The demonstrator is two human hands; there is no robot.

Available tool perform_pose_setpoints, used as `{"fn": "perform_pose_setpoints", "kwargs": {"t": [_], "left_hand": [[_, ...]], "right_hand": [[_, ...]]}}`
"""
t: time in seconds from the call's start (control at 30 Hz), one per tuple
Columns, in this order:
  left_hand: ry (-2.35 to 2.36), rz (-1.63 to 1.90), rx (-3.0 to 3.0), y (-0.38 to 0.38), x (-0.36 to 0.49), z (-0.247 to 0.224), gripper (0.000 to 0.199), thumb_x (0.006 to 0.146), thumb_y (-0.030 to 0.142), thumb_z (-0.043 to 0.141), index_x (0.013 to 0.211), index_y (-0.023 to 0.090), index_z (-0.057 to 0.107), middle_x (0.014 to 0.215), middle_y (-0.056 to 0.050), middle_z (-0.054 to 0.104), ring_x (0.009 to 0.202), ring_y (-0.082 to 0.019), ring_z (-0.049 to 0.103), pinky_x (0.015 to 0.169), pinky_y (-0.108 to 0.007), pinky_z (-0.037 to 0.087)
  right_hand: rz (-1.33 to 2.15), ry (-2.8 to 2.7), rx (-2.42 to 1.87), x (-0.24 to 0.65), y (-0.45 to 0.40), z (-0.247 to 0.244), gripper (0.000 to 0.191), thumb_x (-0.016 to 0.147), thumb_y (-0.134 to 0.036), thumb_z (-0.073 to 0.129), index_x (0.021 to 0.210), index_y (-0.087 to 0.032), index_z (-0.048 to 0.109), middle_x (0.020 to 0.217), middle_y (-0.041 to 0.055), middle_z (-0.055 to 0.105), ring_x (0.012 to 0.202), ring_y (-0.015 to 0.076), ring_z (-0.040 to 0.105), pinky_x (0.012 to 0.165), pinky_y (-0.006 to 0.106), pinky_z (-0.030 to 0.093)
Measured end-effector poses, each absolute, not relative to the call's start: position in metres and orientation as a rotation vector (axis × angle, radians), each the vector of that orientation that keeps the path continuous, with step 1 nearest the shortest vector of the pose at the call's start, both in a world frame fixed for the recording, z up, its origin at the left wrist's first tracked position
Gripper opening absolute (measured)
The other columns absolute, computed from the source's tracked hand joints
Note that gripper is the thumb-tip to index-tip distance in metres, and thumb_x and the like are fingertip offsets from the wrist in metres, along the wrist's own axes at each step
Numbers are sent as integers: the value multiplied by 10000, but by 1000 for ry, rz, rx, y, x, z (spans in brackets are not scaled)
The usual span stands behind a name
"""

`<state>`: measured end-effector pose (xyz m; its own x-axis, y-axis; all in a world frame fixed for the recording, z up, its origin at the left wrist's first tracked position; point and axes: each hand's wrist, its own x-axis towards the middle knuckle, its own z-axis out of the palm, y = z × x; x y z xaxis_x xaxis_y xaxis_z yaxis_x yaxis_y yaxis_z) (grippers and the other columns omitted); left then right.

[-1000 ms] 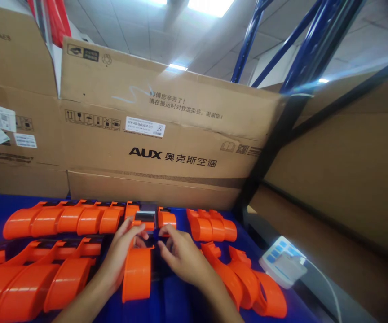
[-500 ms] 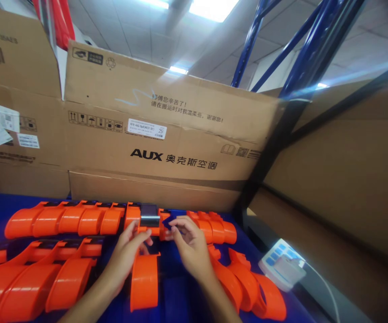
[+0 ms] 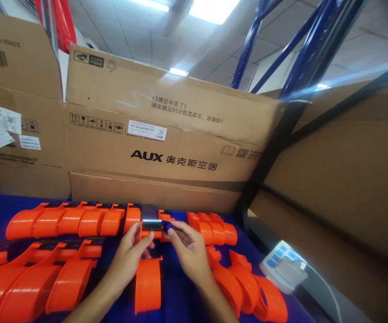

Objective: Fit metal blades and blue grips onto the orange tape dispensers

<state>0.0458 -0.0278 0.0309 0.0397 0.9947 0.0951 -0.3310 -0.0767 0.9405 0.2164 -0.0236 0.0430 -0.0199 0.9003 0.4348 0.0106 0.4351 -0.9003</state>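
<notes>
My left hand is closed around the frame of an orange tape dispenser, held up over the blue table. A toothed metal blade and a dark plate show at its top, and its curved orange body hangs below. Between the thumb and fingers of my right hand is a small dark blue knob-like part, right beside the dispenser's right side. Whether the part touches the dispenser I cannot tell.
Several orange dispensers line the back left, with larger-looking ones nearer. More orange pieces lie at the right. A white power strip with a plug and cable sits beyond the table's right edge. Cardboard walls the back.
My right hand has brought the blue part left and close against the dispenser's side. The dispenser in my left hand has shifted slightly right and down.
</notes>
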Motion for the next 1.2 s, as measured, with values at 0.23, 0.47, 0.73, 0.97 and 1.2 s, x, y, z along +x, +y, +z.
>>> {"fn": "perform_pose_setpoints", "kwargs": {"t": [0.23, 0.47, 0.73, 0.97, 1.2], "left_hand": [[891, 1383, 1032, -24, 44, 27, 429, 733, 473, 835, 1024, 192, 693, 724, -9, 688, 561, -144, 598, 547, -245, 475], [883, 1399, 1085, -27, 44, 28, 418, 795, 473, 790, 1092, 202, 676, 757, -6, 691, 595, -143, 603, 568, -244, 478], [875, 1371, 1059, -25, 43, 27, 457, 757, 478, 819, 1094, 196, 690, 757, -18, 698, 587, -154, 606, 569, -258, 490], [870, 1351, 1106, -23, 43, 24, 399, 813, 458, 783, 1102, 202, 682, 764, -10, 693, 585, -142, 603, 570, -248, 489], [783, 1319, 1007, -28, 44, 31, 309, 802, 430, 809, 971, 184, 727, 727, -16, 696, 585, -128, 622, 567, -217, 492]], "right_hand": [[806, -1505, -943, 213, -28, 44, 260, 899, -453, 734, 943, -210, 651, 839, 42, 728, 797, 221, 751, 748, 341, 633], [634, -1771, -1017, 212, -38, 55, 164, 992, -376, 601, 909, -239, 570, 779, 12, 697, 732, 193, 718, 685, 285, 580], [396, -1907, -1048, 217, -36, 56, 163, 993, -326, 562, 863, -229, 576, 786, 18, 670, 728, 181, 661, 693, 271, 531], [316, -2005, -1074, 220, -34, 56, 158, 995, -300, 551, 857, -227, 568, 822, 31, 654, 759, 186, 616, 684, 277, 468], [462, -1958, -995, 226, -36, 60, 211, 973, -365, 581, 829, -231, 506, 800, 4, 575, 734, 174, 540, 686, 277, 444]]}}
